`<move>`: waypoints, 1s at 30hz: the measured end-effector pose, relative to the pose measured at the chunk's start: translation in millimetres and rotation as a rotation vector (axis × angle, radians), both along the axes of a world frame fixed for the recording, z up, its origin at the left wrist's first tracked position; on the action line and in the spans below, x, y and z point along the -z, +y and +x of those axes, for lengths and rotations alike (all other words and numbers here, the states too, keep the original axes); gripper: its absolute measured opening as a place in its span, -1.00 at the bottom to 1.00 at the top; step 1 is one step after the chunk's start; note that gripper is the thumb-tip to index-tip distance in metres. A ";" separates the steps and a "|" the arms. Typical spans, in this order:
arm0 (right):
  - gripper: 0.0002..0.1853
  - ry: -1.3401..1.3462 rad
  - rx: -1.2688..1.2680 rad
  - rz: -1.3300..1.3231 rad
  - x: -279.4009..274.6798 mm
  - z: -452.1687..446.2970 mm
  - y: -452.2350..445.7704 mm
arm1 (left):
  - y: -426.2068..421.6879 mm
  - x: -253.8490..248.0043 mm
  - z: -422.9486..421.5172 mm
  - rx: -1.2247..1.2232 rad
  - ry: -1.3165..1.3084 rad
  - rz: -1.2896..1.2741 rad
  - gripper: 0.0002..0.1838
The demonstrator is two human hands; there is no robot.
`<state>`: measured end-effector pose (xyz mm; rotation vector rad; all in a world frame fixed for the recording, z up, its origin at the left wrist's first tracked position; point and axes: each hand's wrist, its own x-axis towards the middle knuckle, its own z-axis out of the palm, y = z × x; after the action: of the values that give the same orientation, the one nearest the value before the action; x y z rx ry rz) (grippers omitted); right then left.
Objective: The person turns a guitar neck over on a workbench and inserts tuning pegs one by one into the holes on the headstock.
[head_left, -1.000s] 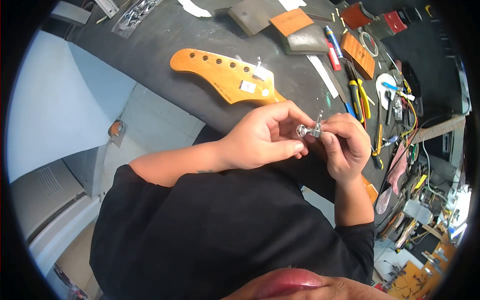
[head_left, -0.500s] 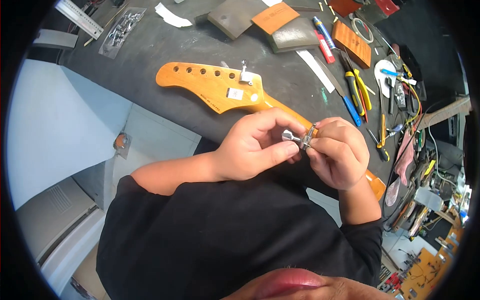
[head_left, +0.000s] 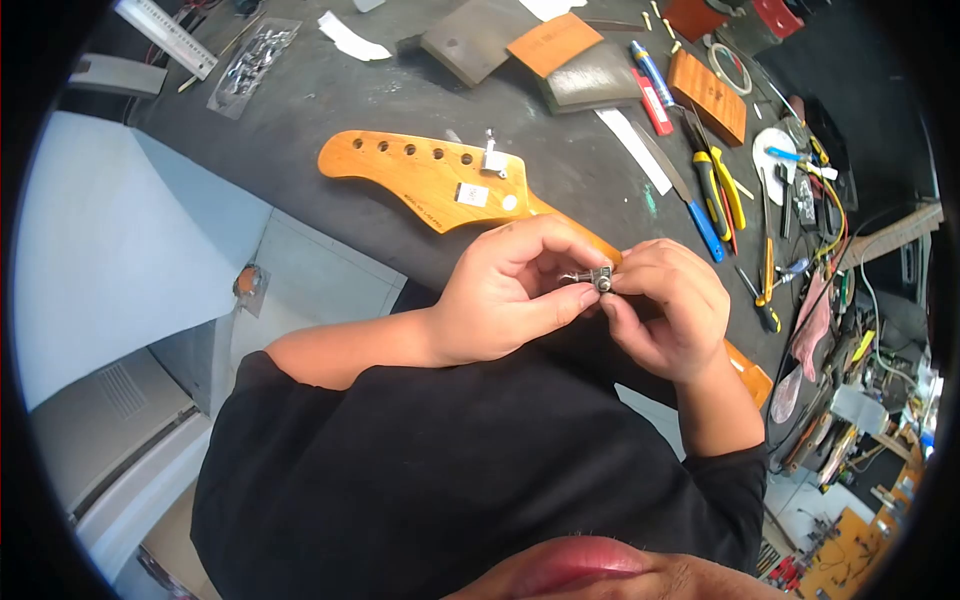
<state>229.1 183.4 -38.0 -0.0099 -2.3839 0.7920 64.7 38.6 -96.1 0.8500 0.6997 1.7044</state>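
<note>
A small metal guitar tuning machine (head_left: 601, 279) is pinched between my two hands, above the edge of the bench. My left hand (head_left: 500, 290) has thumb and forefinger closed at one side of it, and my right hand (head_left: 672, 305) grips its other side; fingertips hide part of the tuner. Just beyond my hands lies an orange-brown guitar neck (head_left: 420, 180), headstock to the left, with a row of peg holes. One tuner (head_left: 494, 160) sits on the headstock near the neck end, beside a small white label (head_left: 471, 195).
A plastic bag of metal parts (head_left: 252, 68) lies at upper left. Sanding blocks (head_left: 590, 80) and an orange-brown block (head_left: 555, 43) are at the back. A blue-handled file (head_left: 703, 228), yellow-handled pliers (head_left: 730, 190) and a wooden block (head_left: 708, 95) lie to the right.
The tuning machine has been turned between my fingers, so its button and post point differently. My right hand has shifted slightly left, closer to my left hand.
</note>
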 end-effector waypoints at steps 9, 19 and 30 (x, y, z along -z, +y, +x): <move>-0.79 -0.056 0.112 -0.179 3.0 2.7 -7.7 | 0.0 -2.1 -12.0 0.129 -0.269 -0.009 -0.78; -0.84 -0.059 0.090 -0.220 7.8 3.0 -7.9 | 3.2 4.1 -9.9 0.160 -0.264 0.015 -0.82; -0.82 0.014 0.056 0.125 -7.9 -12.9 -11.8 | 3.9 4.9 -10.9 0.195 -0.267 0.024 -0.77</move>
<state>216.3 171.6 -30.1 -0.0192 -2.4049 0.6139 53.8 42.5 -101.0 0.6674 0.4034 1.6132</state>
